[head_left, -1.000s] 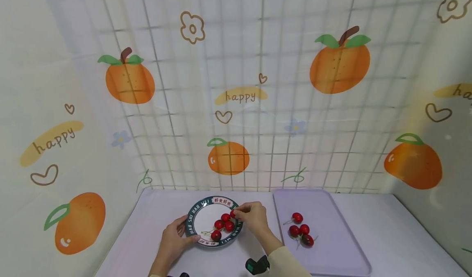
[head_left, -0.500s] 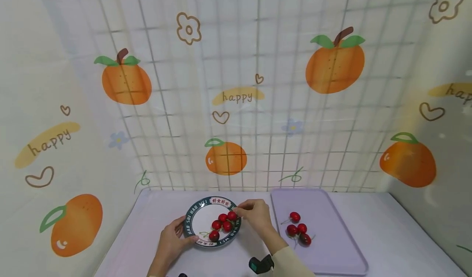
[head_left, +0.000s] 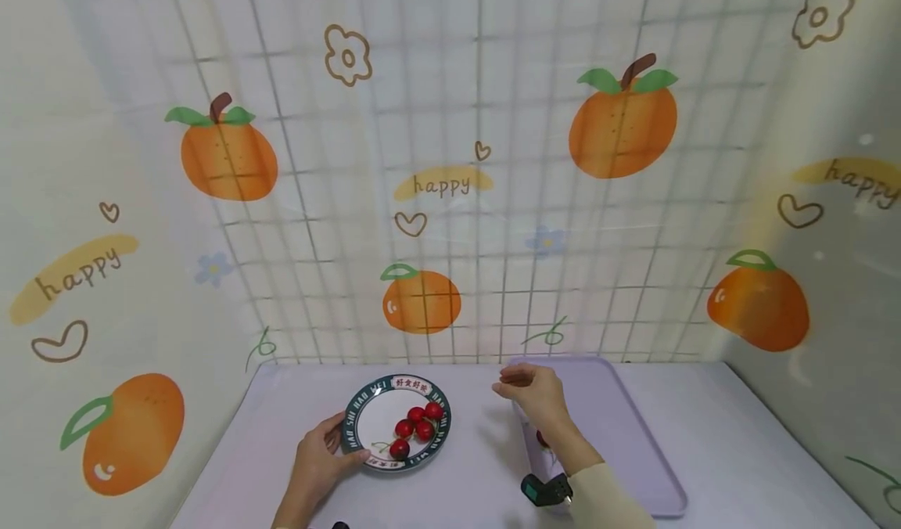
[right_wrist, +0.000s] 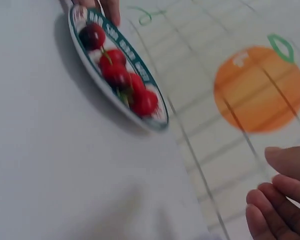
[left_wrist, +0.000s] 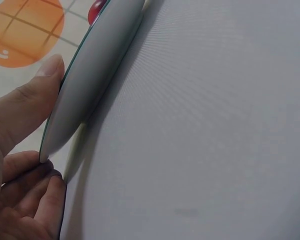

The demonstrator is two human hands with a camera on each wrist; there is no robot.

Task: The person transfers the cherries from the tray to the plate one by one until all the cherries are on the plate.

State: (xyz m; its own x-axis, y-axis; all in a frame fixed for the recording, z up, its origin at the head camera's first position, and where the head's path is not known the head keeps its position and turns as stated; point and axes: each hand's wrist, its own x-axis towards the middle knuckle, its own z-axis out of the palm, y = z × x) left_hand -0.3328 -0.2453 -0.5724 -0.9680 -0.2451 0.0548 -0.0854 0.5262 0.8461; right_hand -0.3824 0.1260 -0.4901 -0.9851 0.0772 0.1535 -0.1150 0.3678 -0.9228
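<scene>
I see five cherries [head_left: 424, 430] on the plate [head_left: 376, 418] my left hand [head_left: 315, 462] grips; my right hand [head_left: 540, 397] hangs empty; one more cherry [head_left: 541, 438] shows on the tray [head_left: 637, 470].

The left hand [head_left: 318, 460] grips between thumb and fingers, while the right hand [head_left: 540, 400] (fingers loosely bent) hovers.

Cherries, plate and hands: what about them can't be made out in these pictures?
Head view: how many cherries lie on the tray; right arm blocks the view.
Left wrist view: the upper face of the plate, hidden behind its underside.
Right wrist view: rim lettering, blurred; part of the right hand, cut off by the right edge.
</scene>
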